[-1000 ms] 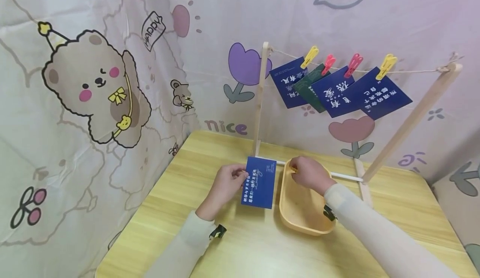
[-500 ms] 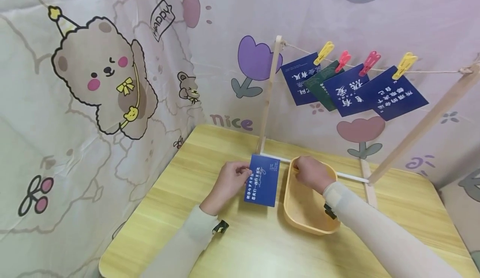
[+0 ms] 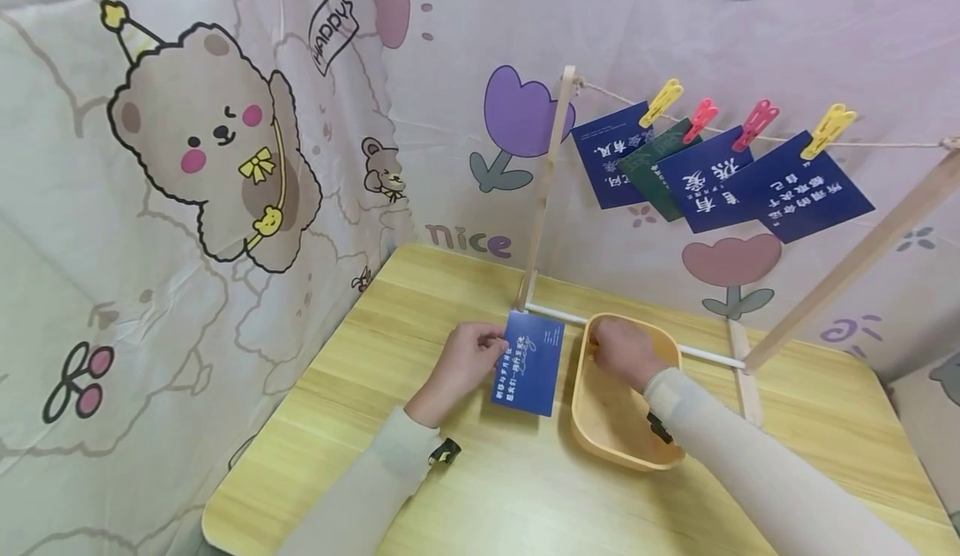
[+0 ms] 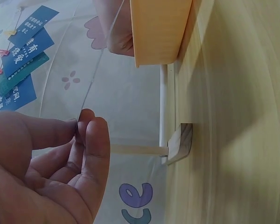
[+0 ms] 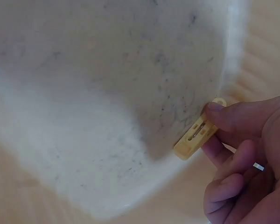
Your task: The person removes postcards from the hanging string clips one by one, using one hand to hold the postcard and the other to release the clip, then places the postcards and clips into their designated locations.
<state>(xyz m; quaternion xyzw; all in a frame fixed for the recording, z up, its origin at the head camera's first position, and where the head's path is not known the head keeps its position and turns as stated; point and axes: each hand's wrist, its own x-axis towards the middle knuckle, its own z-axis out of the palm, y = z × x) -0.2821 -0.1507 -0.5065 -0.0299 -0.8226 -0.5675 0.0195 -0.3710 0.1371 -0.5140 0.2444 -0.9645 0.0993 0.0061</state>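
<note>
My left hand (image 3: 463, 363) pinches a dark blue card (image 3: 528, 368) with white writing by its left edge, just above the table. In the left wrist view the card is edge-on, a thin line between thumb and fingers. My right hand (image 3: 624, 349) reaches into the yellow plastic basket (image 3: 618, 427) near its far left corner. There the right wrist view has thumb and fingers pinching a yellow clothespin (image 5: 196, 137) by one end. In the head view that clothespin is mostly hidden by the hand.
Behind the basket stands a wooden frame (image 3: 551, 172) with a white crossbar (image 3: 711, 357). Its string (image 3: 877, 144) carries several cards (image 3: 813, 193), overlapping, under pink and yellow clothespins (image 3: 828, 131). A printed curtain (image 3: 420, 289) closes the back and left of the wooden table (image 3: 360, 356).
The head view has turned slightly left, so the scene sits a little further right. My left hand keeps the card beside the basket, and my right hand stays inside the basket.
</note>
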